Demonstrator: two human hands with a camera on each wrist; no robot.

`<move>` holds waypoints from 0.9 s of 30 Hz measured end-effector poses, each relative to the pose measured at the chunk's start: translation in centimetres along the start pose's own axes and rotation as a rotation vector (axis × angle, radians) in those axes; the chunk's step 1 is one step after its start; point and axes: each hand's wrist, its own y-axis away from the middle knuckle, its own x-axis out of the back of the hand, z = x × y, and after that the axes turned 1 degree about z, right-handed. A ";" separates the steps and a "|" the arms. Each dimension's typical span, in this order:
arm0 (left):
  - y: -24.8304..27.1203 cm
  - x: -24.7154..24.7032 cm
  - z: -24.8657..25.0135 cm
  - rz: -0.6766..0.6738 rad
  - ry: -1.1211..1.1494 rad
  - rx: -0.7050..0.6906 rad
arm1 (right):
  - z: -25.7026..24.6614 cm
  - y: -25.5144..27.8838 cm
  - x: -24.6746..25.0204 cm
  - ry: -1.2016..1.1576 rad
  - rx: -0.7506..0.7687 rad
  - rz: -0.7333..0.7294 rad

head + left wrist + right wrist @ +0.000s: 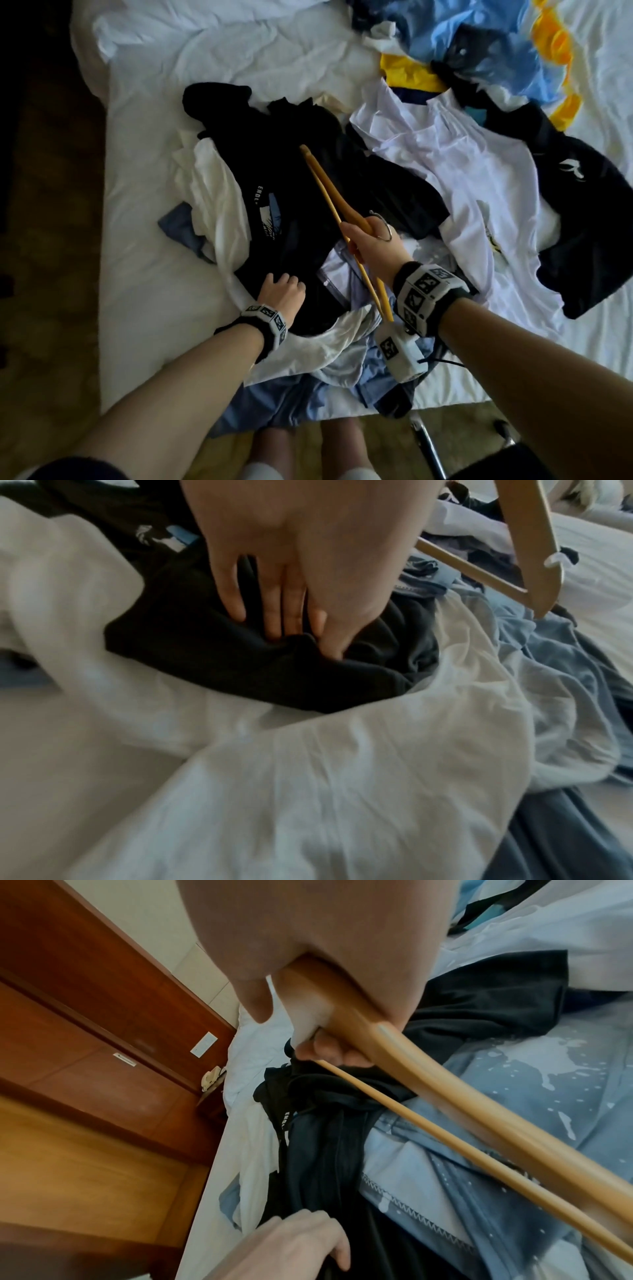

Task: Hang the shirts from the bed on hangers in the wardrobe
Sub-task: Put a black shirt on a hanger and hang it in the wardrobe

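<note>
1. Black cotton t-shirt with white lettering and a pale blue print (274, 192) lay crumpled on top of the heap, near the left edge of the white-sheeted bed (147, 240), partly over a white shirt (219, 212) and a light blue splatter-print shirt (514, 1096).
2. Left hand (282, 291) sat at the near end of that black shirt, fingers (274, 610) curled into a fold of the fabric, thumb tucked in too. Looked like pinching, not just resting.
3. Right hand (373, 240) was clenched around the middle of a light wooden hanger with a metal hook (329, 192), held just above the black shirt, one end pointing away up the bed.
4. Probably the step: getting the black shirt onto the hanger. Best bet would be finding the hem or neck opening first, lifting it free of the white shirt underneath, then feeding one hanger end through at a time. Risky to yank, since the layers overlap and the neighbours might drag along.
5. Further out: more shirts piled to the right, a big white one (472, 178), another black one with a white logo (582, 192), plus blue and yellow fabric (479, 41) at the top.
6. No shirt on the hanger, plenty waiting. Brown wooden panelling (85, 1042) showed beside the bed; couldn't tell whether it was the wardrobe.
</note>
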 end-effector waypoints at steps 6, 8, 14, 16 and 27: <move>0.9 -0.3 -1.6 -0.079 -0.111 -0.073 | -0.8 0.7 0.2 0.096 -0.030 0.015; 1.7 0.0 -2.4 -0.048 -0.093 -0.091 | -1.3 1.4 0.6 0.141 -0.028 0.017; 2.0 0.8 -3.6 -0.005 -0.061 -0.118 | -3.2 2.4 1.1 0.251 -0.016 0.019; 1.3 0.1 -3.1 -0.052 -0.170 -0.131 | -3.0 1.9 0.6 0.251 -0.003 0.006; 4.1 3.1 -4.3 0.148 0.586 -0.024 | -3.6 3.9 0.2 0.342 0.004 -0.003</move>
